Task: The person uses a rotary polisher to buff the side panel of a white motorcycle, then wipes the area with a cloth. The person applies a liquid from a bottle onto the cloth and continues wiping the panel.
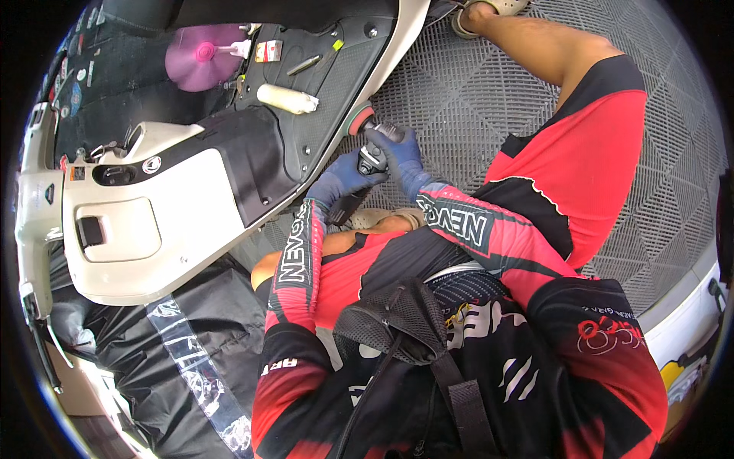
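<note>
Both my hands, in blue gloves, are closed around a small hand-held polisher [372, 159] with a dark body. My left hand [342, 177] grips its near-left side, and my right hand [403, 155] wraps over its head from the right. The round pad [357, 120], reddish with a grey-green face, rests against or very close to the lower edge of a cream and black scooter [183, 195]; I cannot tell whether it spins. My fingertips are partly hidden by the tool and by each other.
On the scooter's dark footboard [336, 76] lie a cream bottle [284, 98], a small red-and-white box [268, 51] and a pen-like tool [304, 65]. Beyond them is a pink fan [200, 57]. Grey grid tiles [451, 115] cover the floor; a black sheet [153, 359] lies at lower left.
</note>
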`<state>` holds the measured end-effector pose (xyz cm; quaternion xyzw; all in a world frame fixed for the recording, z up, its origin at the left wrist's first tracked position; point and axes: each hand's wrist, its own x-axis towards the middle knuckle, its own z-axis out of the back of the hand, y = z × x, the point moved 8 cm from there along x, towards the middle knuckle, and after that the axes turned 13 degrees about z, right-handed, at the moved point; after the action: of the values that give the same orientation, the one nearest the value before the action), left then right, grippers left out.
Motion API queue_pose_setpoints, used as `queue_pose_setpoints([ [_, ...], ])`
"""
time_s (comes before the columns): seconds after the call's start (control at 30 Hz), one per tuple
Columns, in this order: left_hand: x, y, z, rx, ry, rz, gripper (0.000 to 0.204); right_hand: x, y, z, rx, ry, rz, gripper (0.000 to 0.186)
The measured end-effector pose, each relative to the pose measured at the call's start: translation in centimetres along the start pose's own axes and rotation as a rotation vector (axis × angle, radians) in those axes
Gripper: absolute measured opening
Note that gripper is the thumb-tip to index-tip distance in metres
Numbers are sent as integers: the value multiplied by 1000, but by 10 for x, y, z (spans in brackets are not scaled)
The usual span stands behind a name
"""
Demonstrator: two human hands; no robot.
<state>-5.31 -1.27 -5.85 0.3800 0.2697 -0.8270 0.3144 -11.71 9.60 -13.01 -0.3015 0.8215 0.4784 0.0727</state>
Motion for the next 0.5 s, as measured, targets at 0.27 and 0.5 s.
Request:
queue_pose_setpoints([
  [0.27, 21, -29, -9, -120, -76, -110, 77, 14, 47, 23, -78, -5, 43, 84],
  [0.5, 17, -79, 10, -169, -127, -110, 75, 34, 103, 37, -315, -40, 173, 84],
])
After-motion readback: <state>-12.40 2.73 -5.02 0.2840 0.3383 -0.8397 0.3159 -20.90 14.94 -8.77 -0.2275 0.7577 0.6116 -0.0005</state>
